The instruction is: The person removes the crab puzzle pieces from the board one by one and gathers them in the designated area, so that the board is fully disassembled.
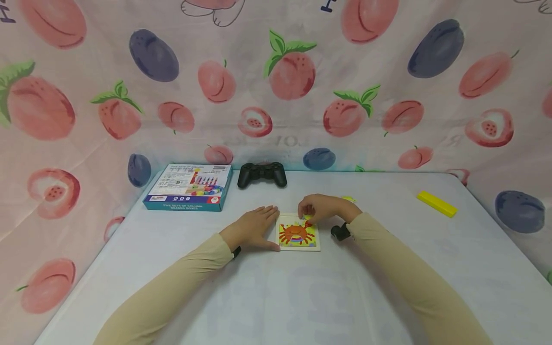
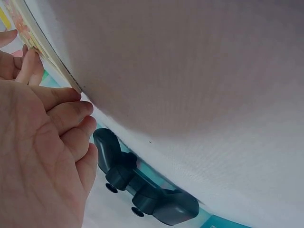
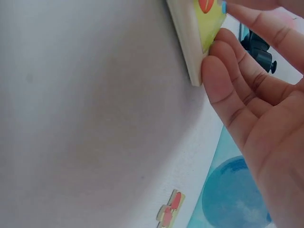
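Note:
A small square crab jigsaw puzzle (image 1: 297,234) in a pale wooden frame lies on the white table. My left hand (image 1: 254,228) lies along its left side, fingers extended and thumb near the lower left corner. In the left wrist view, the fingertips (image 2: 78,96) meet the frame's edge. Over the upper right corner, my right hand (image 1: 321,208) pinches a small yellow puzzle piece (image 1: 307,217) with thumb and index finger. The right wrist view shows its other fingers (image 3: 218,78) curled against the frame's corner (image 3: 195,78). A loose puzzle piece (image 1: 348,199) lies beyond the right wrist.
At the back left lies a teal-edged box (image 1: 188,188) of column beads. A black game controller (image 1: 261,175) sits beside it at the table's back edge. Far to the right is a yellow bar (image 1: 437,203). A fruit-patterned cloth (image 1: 276,96) hangs behind the table.

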The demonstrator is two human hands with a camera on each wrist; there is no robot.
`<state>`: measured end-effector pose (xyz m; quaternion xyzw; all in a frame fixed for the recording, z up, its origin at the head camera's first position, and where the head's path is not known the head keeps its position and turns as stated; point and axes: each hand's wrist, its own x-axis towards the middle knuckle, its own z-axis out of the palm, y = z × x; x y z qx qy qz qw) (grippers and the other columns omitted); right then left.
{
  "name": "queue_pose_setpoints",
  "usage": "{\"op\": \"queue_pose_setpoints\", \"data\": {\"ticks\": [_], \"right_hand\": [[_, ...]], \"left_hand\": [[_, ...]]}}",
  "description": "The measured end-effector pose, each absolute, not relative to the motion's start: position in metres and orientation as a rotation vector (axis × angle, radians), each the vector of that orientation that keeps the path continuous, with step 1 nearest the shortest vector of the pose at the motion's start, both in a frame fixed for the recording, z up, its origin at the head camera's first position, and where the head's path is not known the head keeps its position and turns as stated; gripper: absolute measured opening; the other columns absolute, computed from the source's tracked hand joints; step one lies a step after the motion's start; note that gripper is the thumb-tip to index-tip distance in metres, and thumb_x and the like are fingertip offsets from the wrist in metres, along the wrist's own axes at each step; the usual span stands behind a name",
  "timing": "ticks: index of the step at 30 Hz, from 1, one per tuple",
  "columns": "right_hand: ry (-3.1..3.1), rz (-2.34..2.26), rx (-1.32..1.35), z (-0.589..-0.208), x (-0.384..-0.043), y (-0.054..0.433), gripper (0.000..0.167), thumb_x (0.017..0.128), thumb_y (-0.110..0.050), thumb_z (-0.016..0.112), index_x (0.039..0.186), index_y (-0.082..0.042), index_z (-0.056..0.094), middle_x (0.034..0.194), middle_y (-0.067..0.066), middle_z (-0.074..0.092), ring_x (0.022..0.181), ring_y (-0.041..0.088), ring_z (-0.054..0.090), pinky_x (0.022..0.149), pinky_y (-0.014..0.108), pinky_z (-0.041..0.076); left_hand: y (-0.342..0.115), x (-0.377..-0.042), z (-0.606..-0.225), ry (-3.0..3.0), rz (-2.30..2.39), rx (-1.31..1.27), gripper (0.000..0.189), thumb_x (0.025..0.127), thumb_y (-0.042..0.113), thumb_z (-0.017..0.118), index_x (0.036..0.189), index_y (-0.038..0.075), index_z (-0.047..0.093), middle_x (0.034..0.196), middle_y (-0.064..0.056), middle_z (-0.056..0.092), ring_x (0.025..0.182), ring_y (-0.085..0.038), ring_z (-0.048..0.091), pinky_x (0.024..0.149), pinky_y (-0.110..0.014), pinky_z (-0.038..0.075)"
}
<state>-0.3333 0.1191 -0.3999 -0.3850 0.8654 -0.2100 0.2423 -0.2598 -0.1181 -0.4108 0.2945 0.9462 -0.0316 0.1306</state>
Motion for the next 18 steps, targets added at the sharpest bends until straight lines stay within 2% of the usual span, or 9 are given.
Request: {"op": "queue_pose_setpoints", "data": {"ticks": [5,18], "right_hand": [[2.352,-0.608,-1.043,-0.3982,-0.3304,0.1205,0.016,0.078,-0.005,0.072,0.092,-0.011,0.065,0.094,0.003,0.059,0.086,0.014,0.05,0.08,0.026,0.048],[2.34,-0.675,-0.956,-0.4018,-0.3301,0.12,0.019,0.077,-0.003,0.072,0.092,-0.01,0.064,0.089,0.003,0.056,0.081,0.017,0.047,0.071,0.024,0.044]], "left_hand": [[-0.118,-0.2592,-0.4109,2.749,-0.092,0.852,0.104,0.074,0.073,0.056,0.15,0.01,0.023,0.157,-0.005,0.022,0.146,-0.021,0.019,0.12,-0.035,0.017],[-0.1178,-0.2597,-0.4115,2.752,-0.096,0.856,0.104,0.074,0.073,0.056,0.15,0.01,0.024,0.157,-0.006,0.023,0.146,-0.021,0.019,0.12,-0.036,0.018]]}}
